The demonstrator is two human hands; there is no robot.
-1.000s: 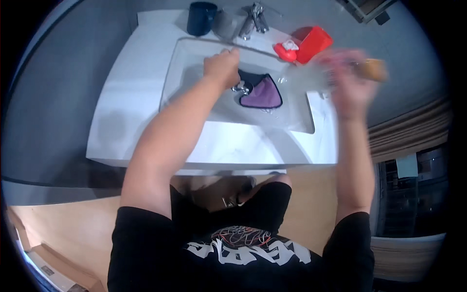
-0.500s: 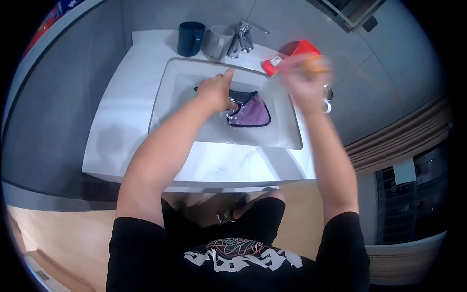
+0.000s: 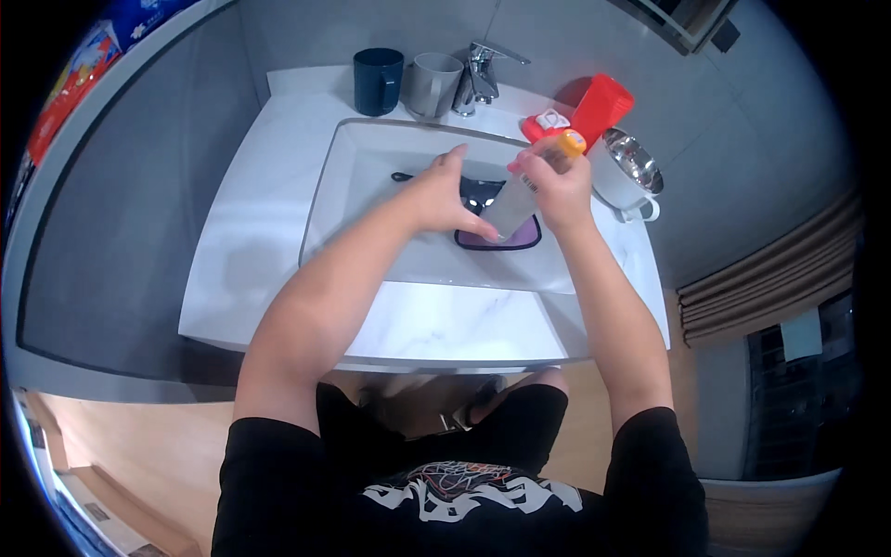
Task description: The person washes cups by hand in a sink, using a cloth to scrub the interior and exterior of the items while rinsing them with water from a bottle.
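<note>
My right hand (image 3: 563, 192) is wrapped round a clear bottle (image 3: 510, 210) with a yellow-orange end and a pink part. The bottle tilts over the sink, its clear end toward my left hand (image 3: 438, 197). That left hand is open, thumb spread from the fingers, and the thumb tip lies at the bottle's lower end; contact is unclear. Beneath them, in the white sink (image 3: 318, 213), lies a purple and black fabric piece (image 3: 520, 237) with dark edging, partly hidden by the bottle and my left hand.
A dark mug (image 3: 378, 84), a grey mug (image 3: 432, 85) and a chrome faucet (image 3: 479, 82) stand behind the sink. At the right are a red container (image 3: 603, 104), a red item with a white top (image 3: 548, 123) and a white metal-lined cup (image 3: 624, 172). White countertop (image 3: 445, 320) borders the near side.
My right hand, blurred near the red container before, has come down and left with the bottle toward my left hand. The left thumb now stretches out by the bottle. The view has shifted slightly.
</note>
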